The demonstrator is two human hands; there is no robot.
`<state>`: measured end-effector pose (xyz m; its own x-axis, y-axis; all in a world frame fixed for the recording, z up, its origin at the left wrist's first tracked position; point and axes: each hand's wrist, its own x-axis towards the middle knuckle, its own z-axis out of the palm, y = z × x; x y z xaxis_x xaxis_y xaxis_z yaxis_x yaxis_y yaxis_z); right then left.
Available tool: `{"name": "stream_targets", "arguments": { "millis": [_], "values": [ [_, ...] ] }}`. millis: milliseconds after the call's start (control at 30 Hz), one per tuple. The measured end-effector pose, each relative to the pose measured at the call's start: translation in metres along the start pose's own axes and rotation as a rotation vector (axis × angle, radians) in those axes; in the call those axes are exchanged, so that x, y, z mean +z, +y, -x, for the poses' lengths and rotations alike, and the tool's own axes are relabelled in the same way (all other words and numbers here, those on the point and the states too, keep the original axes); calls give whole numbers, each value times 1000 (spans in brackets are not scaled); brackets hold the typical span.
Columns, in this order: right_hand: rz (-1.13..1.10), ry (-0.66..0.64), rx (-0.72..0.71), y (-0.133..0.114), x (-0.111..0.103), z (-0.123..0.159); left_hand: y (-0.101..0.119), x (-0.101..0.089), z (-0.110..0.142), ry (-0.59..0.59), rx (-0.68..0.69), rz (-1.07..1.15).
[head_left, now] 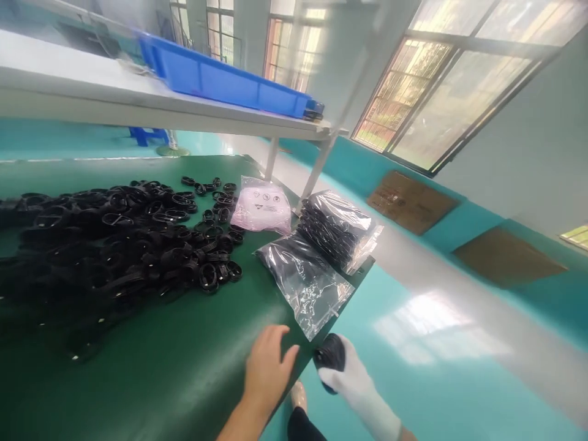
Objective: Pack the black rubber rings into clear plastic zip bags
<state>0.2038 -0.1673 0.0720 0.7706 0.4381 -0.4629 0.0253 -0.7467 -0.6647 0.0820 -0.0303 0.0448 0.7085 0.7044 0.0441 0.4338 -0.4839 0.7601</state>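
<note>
White-gloved right hand (pixel 351 371), fingers clamped on black bundle (pixel 332 353), left hand (pixel 265 366) curved, fingers apart

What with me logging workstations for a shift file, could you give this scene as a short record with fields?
left hand: bare, open, over the green table
right hand: white-gloved, closed around a black bundle by the table's edge
pile: black looped pieces on the table, left in view
right of pile: pink printed bag; clear bag nearer the hands; stack of bagged black items
shelf: white, carrying a blue bin
unclear: what exactly the bundle is
</note>
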Motion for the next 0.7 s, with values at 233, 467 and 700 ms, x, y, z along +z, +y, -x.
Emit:
{"name": "stream_targets", "arguments": {
  "millis": [233, 467, 700],
  "values": [
    [84, -162, -78, 66, -67, -53, 42, 122, -48, 112, 133, -553],
    [411, -370, -730, 45, -66, -103, 58, 118, -41, 251, -48, -542],
    [364, -327, -750, 22, -54, -154, 72, 124, -39, 392, -51, -421]
  ]
}}
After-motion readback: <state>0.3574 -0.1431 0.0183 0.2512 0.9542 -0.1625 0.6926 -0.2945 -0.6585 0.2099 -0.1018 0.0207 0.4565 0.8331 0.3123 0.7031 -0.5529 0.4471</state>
